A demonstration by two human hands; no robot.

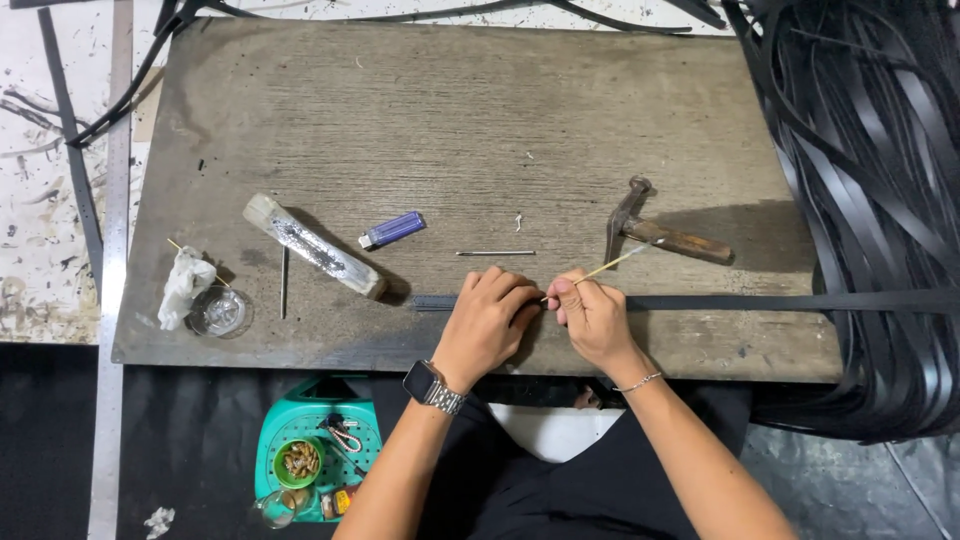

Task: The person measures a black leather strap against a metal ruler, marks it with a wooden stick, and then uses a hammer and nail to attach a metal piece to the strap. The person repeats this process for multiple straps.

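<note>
This place is a small craft workshop on the floor. A worn wooden surface carries a rusty hammer, and a big bundle of black straps lies beside a paint-stained floor.

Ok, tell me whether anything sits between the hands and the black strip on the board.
Nothing visible does. The left hand and right hand already rest on the black strip; the right also pinches a thin stick. The hammer lies behind, apart.
</note>
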